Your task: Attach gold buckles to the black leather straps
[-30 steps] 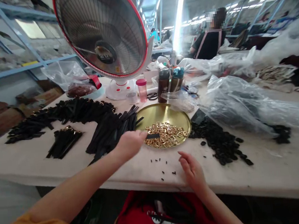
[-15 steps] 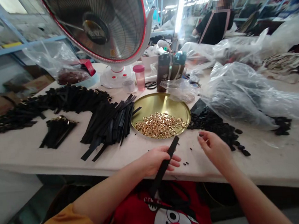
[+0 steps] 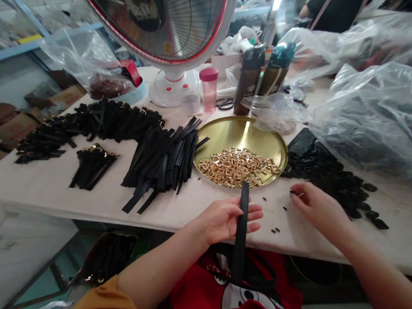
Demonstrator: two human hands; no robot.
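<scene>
A flat black strap (image 3: pixel 241 240) lies across the palm of my left hand (image 3: pixel 221 220), pinned under the thumb while the other fingers stretch out. Its upper end points at the golden tray (image 3: pixel 257 129), and its lower end hangs over my lap. My right hand (image 3: pixel 319 209) is pinched above the table, with a small dark piece (image 3: pixel 293 193) at the fingertips, too small to name. Gold-coloured metal buckles (image 3: pixel 238 166) are heaped in the tray. Beside my right hand spreads a pile of black flat pieces (image 3: pixel 332 177).
Loose black straps (image 3: pixel 163 163) lie left of the tray, with bundled straps (image 3: pixel 95 166) farther left. Behind stand a fan-shaped heater (image 3: pixel 174 87), a pink-lidded cup (image 3: pixel 210 89) and dark bottles (image 3: pixel 250 78). A clear plastic bag (image 3: pixel 379 115) covers the right side. Part of a person shows beyond.
The view has shifted, so the table's things appear lower left to right differently. The strap in my left hand stands more upright. A small dark piece now shows at my right fingertips.
</scene>
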